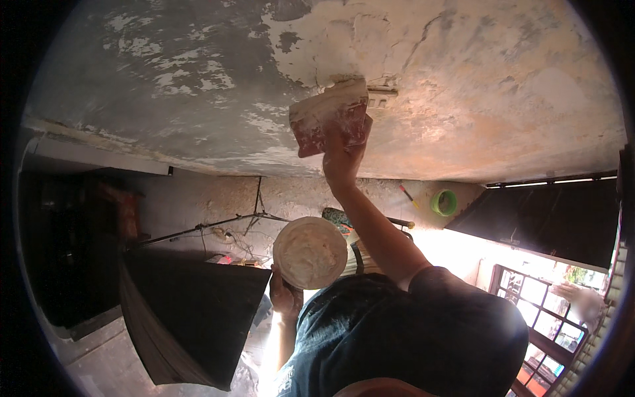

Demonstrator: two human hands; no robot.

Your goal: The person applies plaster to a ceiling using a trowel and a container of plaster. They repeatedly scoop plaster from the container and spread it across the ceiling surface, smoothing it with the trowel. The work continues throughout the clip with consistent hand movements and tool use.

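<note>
My right hand (342, 162) is raised to the wall, its fingers closed around a wide reddish putty spreader (317, 126). The spreader's upper edge is coated with pale plaster and lies on or very close to the wall (463, 86); I cannot tell whether it is pressing. Just beside it is a small fitting (378, 98) set in the wall. Lower down, in front of my body, my left hand (284, 298) grips the side of a round white tub (276, 248). Creamy white plaster (311, 255) lies inside the tub. Part of the left hand is hidden under it.
Grey smeared patches cover the wall's left part. Below are a dark cloth-like panel (192, 311), a black tripod-like stand (198, 228) and loose cables (231, 238). A green bucket (444, 202) stands on the floor near a dark shutter (542, 215). A barred window (542, 311) glares at right.
</note>
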